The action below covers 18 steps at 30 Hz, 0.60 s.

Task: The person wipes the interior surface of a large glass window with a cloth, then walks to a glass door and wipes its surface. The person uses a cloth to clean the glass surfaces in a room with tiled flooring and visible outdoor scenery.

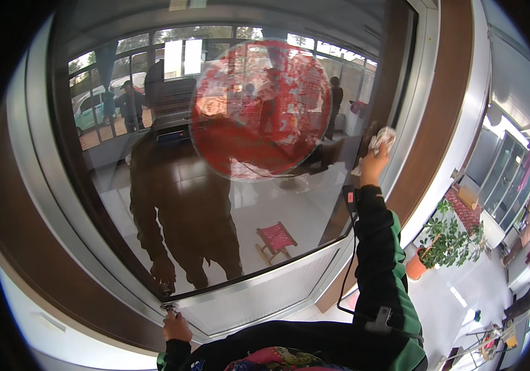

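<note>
Before me stands a glass door (pixel 288 204) in a silver metal frame, with a round red decoration (pixel 260 157) on its pane. My right hand (pixel 374 166) grips a crumpled whitish cloth (pixel 382 138) at the right edge of the glass, beside the frame. Low on the left, my left hand (pixel 177 326) is closed around a metal door handle (pixel 169 306). My fingers partly hide that handle. The pane mirrors my body and the room behind me.
A brown door surround (pixel 436 139) borders the frame. To the right, a potted plant (pixel 450 239) in an orange pot (pixel 416 266) stands on the shiny tiled floor (pixel 446 306). Farther off is a person (pixel 527 229). A black cable (pixel 349 269) hangs along my right sleeve.
</note>
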Motion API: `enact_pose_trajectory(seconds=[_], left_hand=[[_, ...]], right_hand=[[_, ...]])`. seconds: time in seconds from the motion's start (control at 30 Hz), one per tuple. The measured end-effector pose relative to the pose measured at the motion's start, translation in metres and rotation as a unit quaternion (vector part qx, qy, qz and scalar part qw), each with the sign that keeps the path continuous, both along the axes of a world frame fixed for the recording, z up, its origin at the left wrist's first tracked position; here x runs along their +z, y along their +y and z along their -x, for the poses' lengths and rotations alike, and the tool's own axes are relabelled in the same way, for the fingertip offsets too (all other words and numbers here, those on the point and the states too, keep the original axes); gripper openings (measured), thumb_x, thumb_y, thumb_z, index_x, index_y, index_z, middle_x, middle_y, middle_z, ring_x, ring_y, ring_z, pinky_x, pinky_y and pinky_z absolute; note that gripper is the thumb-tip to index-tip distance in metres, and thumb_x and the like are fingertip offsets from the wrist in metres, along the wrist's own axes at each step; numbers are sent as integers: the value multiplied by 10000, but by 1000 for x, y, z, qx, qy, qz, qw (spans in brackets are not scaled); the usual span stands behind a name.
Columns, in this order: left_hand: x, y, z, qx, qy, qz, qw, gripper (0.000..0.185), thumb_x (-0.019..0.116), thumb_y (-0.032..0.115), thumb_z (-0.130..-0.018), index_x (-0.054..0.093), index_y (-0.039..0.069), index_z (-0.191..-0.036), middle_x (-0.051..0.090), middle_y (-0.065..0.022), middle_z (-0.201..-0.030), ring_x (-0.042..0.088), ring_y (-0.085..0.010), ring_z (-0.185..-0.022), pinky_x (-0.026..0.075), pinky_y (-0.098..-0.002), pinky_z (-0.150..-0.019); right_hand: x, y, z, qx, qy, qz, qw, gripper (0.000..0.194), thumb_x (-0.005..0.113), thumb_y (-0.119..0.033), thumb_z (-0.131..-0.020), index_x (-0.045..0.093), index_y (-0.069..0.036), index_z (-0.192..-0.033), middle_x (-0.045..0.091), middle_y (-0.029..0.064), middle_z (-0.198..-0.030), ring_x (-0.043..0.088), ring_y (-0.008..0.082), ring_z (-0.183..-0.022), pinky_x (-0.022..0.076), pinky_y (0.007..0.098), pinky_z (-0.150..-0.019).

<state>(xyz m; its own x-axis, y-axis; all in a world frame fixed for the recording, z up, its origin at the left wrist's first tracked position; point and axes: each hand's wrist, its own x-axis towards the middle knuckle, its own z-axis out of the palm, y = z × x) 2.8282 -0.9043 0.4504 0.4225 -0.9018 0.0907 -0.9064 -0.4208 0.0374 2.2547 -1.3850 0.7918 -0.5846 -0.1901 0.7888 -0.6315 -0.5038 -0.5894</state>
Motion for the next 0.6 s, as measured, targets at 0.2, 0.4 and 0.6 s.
enact_pose_trajectory(seconds=[0.2, 0.4, 0.6], left_hand=[[6, 3, -1, -7, -6, -13, 1000, 353, 684, 234, -874, 650, 51, -1173, 479, -166, -1305, 587, -393, -1045, 568, -465, -802], [-7, 4, -8, -18, -6, -6, 1000, 335, 693, 239, -836, 659, 59, -1116, 484, -163, -1299, 597, -407, -1013, 567, -472, -773], [-19, 5, -15, -36, -10, 22, 999, 326, 697, 252, -815, 661, 54, -1071, 505, -165, -1267, 609, -407, -970, 558, -475, -751]], right_hand=[[146, 71, -99, -11, 180, 185, 966, 505, 631, 29, -813, 594, -4, -1316, 505, 265, -1326, 492, 445, -1234, 401, 471, -1077], [201, 192, -262, 67, 317, 254, 911, 536, 597, 49, -788, 625, -84, -1306, 527, 196, -1325, 514, 412, -1235, 436, 465, -1049], [127, 292, -397, 190, 523, 264, 788, 411, 592, -55, -811, 666, -153, -1203, 571, 77, -1290, 554, 315, -1036, 482, 424, -854]])
